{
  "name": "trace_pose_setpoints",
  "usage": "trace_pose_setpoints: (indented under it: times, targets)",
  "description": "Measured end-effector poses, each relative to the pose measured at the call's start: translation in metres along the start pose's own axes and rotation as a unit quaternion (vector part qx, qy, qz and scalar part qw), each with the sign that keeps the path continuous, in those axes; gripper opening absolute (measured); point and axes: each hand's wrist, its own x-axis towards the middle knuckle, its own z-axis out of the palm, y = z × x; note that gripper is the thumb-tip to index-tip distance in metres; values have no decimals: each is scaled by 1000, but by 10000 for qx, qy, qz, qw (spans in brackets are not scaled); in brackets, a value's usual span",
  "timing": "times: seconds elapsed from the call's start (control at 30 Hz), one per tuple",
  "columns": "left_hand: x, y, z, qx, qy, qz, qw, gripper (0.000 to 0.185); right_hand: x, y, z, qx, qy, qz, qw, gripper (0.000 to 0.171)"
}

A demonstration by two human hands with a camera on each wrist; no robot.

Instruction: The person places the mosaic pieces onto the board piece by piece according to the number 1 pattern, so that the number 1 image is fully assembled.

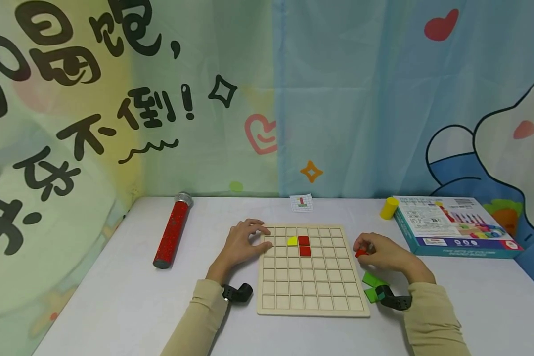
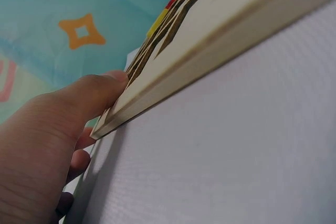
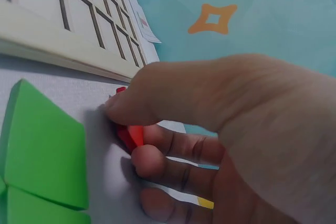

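Observation:
A light wooden grid board (image 1: 311, 312) lies flat on the white table. In its upper part sit a yellow piece with a slanted edge (image 1: 292, 241) and two red squares, an upper one (image 1: 303, 241) beside the yellow and a lower one (image 1: 305, 251) below it. My left hand (image 1: 242, 242) holds the board's far left corner, its thumb (image 2: 107, 90) on the rim. To the right of the board, my right hand (image 1: 388, 254) pinches a small red piece (image 3: 130, 137) between thumb and fingers, low over the table. That piece's full shape is hidden.
Green tiles (image 1: 374, 280) lie by the board's right edge, near the right wrist. A yellow cylinder (image 1: 389, 207) and a boxed game (image 1: 458, 227) stand back right. A small grid card (image 1: 301, 202) lies behind the board. A red tube (image 1: 172, 232) lies left.

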Motion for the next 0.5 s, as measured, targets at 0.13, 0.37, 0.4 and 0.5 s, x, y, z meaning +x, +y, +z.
trace_pose_setpoints:
  times: [0.13,0.37,0.4,0.5]
  targets:
    - [0,1,0,5,-71,-65,10000,29,1,-1,1,-7,60,-11,10000,22]
    - [0,2,-1,-23,-64,-117,9999,29,3,-2,1,93,156,-264,9995,20]
    - [0,2,-1,-23,-68,-116,9999,29,4,-3,2,106,166,-314,9993,20]
    - [-1,2,-2,-20,-51,-85,9999,29,4,-4,3,130,244,-441,9986,20]
